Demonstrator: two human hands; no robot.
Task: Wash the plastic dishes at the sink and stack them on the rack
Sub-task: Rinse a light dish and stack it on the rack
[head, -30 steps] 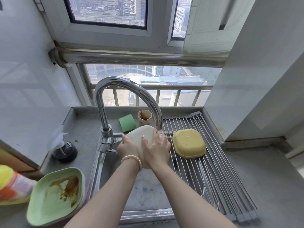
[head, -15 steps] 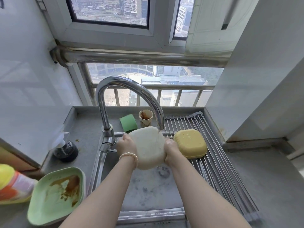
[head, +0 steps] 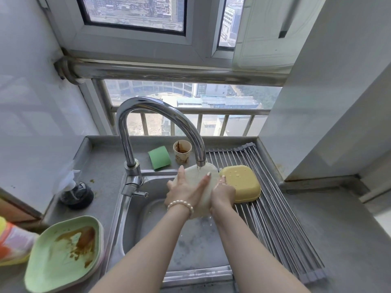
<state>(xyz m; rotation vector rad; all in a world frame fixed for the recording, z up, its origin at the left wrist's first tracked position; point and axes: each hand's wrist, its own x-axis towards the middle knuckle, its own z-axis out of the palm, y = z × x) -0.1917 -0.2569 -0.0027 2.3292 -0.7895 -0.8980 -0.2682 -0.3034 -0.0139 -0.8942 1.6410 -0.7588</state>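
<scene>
A white plastic plate [head: 208,176] is held tilted over the sink [head: 198,246], right under the tap's spout [head: 200,163], where water runs onto it. My left hand [head: 186,190], with a pearl bracelet at the wrist, lies flat across the plate's back with straight fingers. My right hand [head: 223,192] grips the plate's right edge. A yellow dish [head: 241,183] lies upside down on the metal roll-up rack [head: 273,218] to the right. A dirty green plate [head: 63,254] with brown stains waits on the counter at the left.
A stained paper cup [head: 182,151] and a green sponge [head: 159,157] stand behind the sink. A dark soap dispenser [head: 76,194] sits at the left wall, a colourful bottle [head: 10,242] at the far left edge. The curved tap [head: 148,115] arches over the sink.
My left hand has slid from the plate's left edge onto its back, fingers spread flat. The plate has risen closer under the spout. My right hand still holds the right edge.
</scene>
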